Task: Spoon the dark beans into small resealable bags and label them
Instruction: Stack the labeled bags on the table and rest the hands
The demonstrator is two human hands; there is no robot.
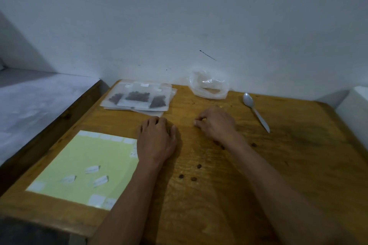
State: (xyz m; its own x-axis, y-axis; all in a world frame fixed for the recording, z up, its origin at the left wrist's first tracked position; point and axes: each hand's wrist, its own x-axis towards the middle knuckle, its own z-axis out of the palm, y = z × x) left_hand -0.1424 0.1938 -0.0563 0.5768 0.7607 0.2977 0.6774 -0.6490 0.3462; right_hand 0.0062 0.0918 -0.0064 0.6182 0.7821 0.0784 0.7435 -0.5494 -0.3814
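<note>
Left hand [157, 141] lies palm down on the wooden table [278, 165], fingers [154, 123] together and slightly curled at the tips, nothing visibly held. Right hand [216, 123] rests knuckles up, fingers [199, 122] curled under toward the thumb as if pinching; whether anything is in the pinch, cannot tell. Filled resealable bags [139, 98] with dark beans inside sit in an overlapping stack just beyond the left fingertips, small white labels on their top edges. Crumpled clear plastic bag [208, 85] lies further out past the right fingertips, by the wall. Metal spoon [255, 110] lies flat to the right of the right hand, bowl away, apart from it. Loose beans [199, 166] scattered on the table between the forearms and near the right wrist. Yellow label sheet [83, 167] with a few white labels [92, 169] lies left of the left wrist, just beside the hand.
</note>
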